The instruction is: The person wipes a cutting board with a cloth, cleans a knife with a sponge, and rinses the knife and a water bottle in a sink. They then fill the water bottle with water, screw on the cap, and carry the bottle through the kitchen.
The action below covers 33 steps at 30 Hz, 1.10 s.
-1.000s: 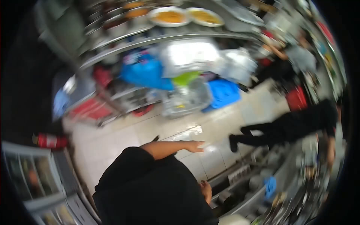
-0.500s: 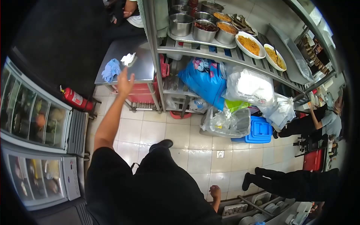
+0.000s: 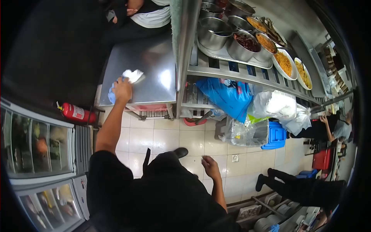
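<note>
My left hand [image 3: 122, 91] reaches onto the steel table [image 3: 150, 63] with its fingers closed over a crumpled blue cloth [image 3: 111, 96]. The hand covers most of the cloth, and only its left edge shows. Right beyond my fingers lies a crumpled white tissue or cloth [image 3: 133, 75]. My right hand [image 3: 211, 168] hangs low over the tiled floor near my leg, its fingers curled in, with nothing visible in them.
A seated person [image 3: 152, 17] is behind the table. Right of it, a steel rack [image 3: 232, 71] carries pots and food dishes above bulging bags. A fire extinguisher [image 3: 77, 113] and glass-door fridges [image 3: 36, 143] stand left. Two people [image 3: 305, 189] are at right.
My left hand has come down from above the table edge onto the blue cloth and closed on it. I have moved closer to the table, and my right hand has swung forward.
</note>
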Motion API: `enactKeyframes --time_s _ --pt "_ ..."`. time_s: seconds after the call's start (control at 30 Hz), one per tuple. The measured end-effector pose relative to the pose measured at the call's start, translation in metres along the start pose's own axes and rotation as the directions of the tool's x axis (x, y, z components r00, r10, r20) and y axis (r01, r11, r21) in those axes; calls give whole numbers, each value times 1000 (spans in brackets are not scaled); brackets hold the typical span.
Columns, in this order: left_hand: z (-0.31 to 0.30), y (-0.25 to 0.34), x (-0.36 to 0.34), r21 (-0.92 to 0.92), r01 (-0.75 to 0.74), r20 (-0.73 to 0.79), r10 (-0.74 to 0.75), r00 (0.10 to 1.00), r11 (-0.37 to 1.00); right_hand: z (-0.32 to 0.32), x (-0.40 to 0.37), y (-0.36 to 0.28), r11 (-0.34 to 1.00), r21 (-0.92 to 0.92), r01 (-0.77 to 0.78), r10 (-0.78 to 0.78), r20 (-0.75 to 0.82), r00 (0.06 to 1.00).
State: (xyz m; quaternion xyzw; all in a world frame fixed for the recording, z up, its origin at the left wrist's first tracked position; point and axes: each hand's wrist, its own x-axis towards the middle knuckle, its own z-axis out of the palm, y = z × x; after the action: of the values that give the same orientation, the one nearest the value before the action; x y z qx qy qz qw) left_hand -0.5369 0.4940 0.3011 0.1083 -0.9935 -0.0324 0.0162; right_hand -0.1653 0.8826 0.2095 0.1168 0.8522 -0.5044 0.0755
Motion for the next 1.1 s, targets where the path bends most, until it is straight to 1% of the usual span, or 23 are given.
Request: enactKeyframes --time_s 0.1,0.13,0.17,0.2,0.23,0.27,0.3,0.33,0.37,0.4,0.43,0.47,0.53,0.6,0.67,0.77,0.83,0.9,0.97,1.0,1.03,1.07,1.1 --pt "6 -22 -9 -198 -273 -164 243 956 942 19 56 -85 981 64 181 -187 119 975" --pt "18 -28 -7 -325 -433 -275 353 894 841 30 74 -99 944 90 317 -326 107 939" --pt "19 -20 -22 -425 -637 -535 389 750 643 40 88 -113 940 187 285 -309 118 944" --pt "29 -17 -45 -562 -533 -461 295 837 633 44 100 -133 946 231 228 -271 178 946" --pt "36 -21 -62 -860 -253 -120 306 944 443 49 111 -139 890 398 221 -322 209 923" --pt "33 -1 -90 -979 60 125 341 932 193 62 127 -131 815 500 293 -426 174 888" --pt "14 35 -127 -985 173 161 287 944 -15 60 136 -131 666 745 33 -434 351 830" --pt "11 59 -153 -955 277 228 334 915 -109 24 117 -162 732 681 13 -346 355 869" --pt "-20 101 -191 -959 279 251 309 917 -51 5 100 -171 676 737 -22 -292 296 909" --pt "38 99 -183 -949 308 257 398 881 -69 1 86 -168 601 798 -52 -257 254 932" --pt "1 135 -221 -966 248 168 558 812 -70 4 79 -145 598 800 44 -310 180 934" --pt "28 135 -220 -970 245 197 599 776 1 8 74 -125 621 775 117 -384 170 908" --pt "16 174 -249 -903 430 257 796 547 -4 -4 42 -82 622 754 211 -308 -12 951" --pt "8 205 -274 -950 312 112 897 429 -31 -3 12 -29 827 488 278 -104 -353 930" --pt "-2 235 -299 -974 209 -35 966 255 -90 -19 -55 -12 910 317 268 -4 -639 769" --pt "7 276 -330 -943 325 111 986 123 66 -31 -155 12 956 279 93 168 -778 605" --pt "39 307 -355 -947 318 53 999 -4 52 -38 -227 17 835 551 -13 537 -809 240" --pt "61 332 -391 -972 236 -58 985 -163 -19 -45 -297 37 808 589 17 589 -806 -50" --pt "71 345 -438 -979 204 -82 954 -288 -22 -81 -385 -13 797 584 154 602 -746 -287" --pt "55 341 -468 -988 150 -79 947 -312 -33 -100 -422 -3 961 267 -79 180 -813 -553" --pt "40 338 -498 -994 97 -77 938 -337 -47 -124 -466 -42 941 198 -273 -10 -793 -609" --pt "51 339 -511 -994 98 -76 937 -340 -45 -145 -504 -70 944 292 -154 110 -719 -687" --pt "70 341 -529 -990 117 18 895 -446 78 -166 -548 -73 936 269 -226 1 -646 -763"
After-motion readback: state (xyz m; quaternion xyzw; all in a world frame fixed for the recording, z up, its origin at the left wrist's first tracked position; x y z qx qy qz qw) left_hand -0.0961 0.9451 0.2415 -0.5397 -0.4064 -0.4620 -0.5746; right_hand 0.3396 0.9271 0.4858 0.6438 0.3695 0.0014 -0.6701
